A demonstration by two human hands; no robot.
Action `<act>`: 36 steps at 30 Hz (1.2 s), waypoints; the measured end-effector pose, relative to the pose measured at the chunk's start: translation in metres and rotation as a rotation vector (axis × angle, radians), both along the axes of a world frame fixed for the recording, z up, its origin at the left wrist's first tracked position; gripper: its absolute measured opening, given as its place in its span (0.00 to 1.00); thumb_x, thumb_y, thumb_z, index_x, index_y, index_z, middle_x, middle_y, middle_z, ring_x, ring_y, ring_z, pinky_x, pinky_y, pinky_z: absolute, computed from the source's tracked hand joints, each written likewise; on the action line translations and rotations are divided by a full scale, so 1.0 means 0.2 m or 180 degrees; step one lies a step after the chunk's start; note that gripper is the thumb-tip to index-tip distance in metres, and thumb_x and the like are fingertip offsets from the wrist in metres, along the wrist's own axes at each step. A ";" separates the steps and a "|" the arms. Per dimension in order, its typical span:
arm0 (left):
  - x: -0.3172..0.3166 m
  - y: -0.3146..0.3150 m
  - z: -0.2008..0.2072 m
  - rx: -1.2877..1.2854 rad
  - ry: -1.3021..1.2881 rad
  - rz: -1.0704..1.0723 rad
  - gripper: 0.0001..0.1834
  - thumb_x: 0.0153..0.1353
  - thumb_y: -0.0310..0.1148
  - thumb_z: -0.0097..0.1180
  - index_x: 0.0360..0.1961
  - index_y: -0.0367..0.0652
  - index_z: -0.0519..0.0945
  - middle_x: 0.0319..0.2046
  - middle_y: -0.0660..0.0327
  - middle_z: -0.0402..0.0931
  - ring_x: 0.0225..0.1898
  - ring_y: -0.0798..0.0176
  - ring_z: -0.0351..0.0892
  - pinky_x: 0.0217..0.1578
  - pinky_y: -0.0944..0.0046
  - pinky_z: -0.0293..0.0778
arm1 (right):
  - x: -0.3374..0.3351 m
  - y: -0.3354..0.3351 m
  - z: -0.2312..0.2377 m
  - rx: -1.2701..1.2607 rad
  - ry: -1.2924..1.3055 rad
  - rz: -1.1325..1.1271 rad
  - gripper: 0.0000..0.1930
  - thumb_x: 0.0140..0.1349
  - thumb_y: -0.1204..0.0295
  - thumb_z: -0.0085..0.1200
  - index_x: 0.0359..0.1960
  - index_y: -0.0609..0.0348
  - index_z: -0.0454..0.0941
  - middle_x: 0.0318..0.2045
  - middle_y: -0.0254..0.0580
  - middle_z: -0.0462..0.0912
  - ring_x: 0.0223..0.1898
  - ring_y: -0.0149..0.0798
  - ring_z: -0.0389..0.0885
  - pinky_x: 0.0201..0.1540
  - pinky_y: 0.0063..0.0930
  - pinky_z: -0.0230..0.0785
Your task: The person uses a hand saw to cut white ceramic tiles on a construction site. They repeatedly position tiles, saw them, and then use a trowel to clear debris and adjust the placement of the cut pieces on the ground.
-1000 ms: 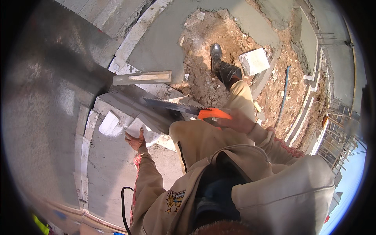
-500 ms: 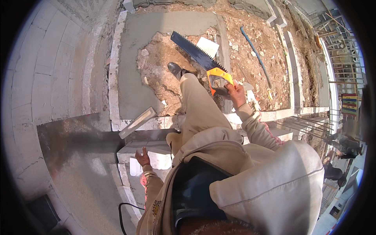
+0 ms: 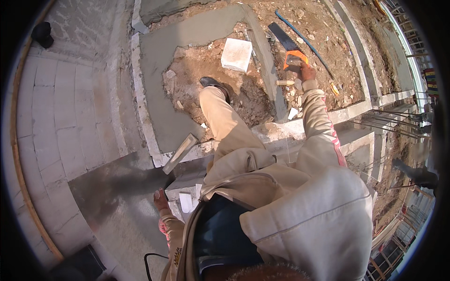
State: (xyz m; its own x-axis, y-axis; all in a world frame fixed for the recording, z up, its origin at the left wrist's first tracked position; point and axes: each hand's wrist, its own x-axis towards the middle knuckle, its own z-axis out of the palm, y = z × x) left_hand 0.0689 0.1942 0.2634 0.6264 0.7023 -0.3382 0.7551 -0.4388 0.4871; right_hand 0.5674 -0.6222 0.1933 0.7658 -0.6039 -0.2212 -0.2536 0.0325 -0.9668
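My right hand (image 3: 307, 71) is wrapped round the orange handle of a handsaw (image 3: 286, 37), held out over the rubble at the upper right. Its dark toothed blade points away to the upper left. Low on the left side hangs my left hand (image 3: 161, 200), fingers loosely apart with nothing in them, beside pale block pieces (image 3: 186, 202). A white block (image 3: 236, 55) lies on the dirt left of the saw. Close below my right hand is a tool with a wooden handle (image 3: 284, 83), partly hidden.
A long flat bar (image 3: 181, 153) rests across the near concrete edge. Wet grey mortar (image 3: 161, 110) borders the dirt on the left. A long blue bar (image 3: 304, 43) and a yellow-handled tool (image 3: 334, 89) lie at the right. Steel rods (image 3: 391, 119) stick out at right.
My right hand has carried the saw away and to the right, uncovering the white block. My left hand has lowered slightly and moved left. The view has shifted.
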 end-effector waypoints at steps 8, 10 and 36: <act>-0.08 -0.13 0.04 0.0064 -0.0520 0.0100 0.22 0.65 0.48 0.58 0.40 0.34 0.82 0.37 0.45 0.82 0.40 0.48 0.80 0.45 0.52 0.73 | -0.02 -0.28 -0.05 -0.3121 0.1505 0.0300 0.30 0.60 0.51 0.58 0.50 0.68 0.80 0.39 0.59 0.86 0.38 0.48 0.88 0.43 0.38 0.78; -0.07 -0.30 0.02 -0.0041 0.0278 -0.0145 0.27 0.64 0.51 0.58 0.47 0.34 0.81 0.43 0.44 0.82 0.47 0.45 0.81 0.49 0.52 0.74 | -0.23 -0.22 -0.09 -0.2405 0.1487 0.0890 0.31 0.60 0.50 0.56 0.54 0.65 0.79 0.45 0.59 0.84 0.47 0.51 0.84 0.51 0.40 0.74; 0.14 -0.93 -0.68 -0.1511 0.1292 -0.0130 0.34 0.62 0.48 0.65 0.61 0.36 0.74 0.58 0.46 0.74 0.58 0.48 0.78 0.55 0.53 0.76 | 0.03 0.12 -1.31 -0.1365 0.2385 0.0952 0.21 0.65 0.54 0.50 0.49 0.57 0.80 0.35 0.47 0.84 0.36 0.44 0.83 0.36 0.37 0.75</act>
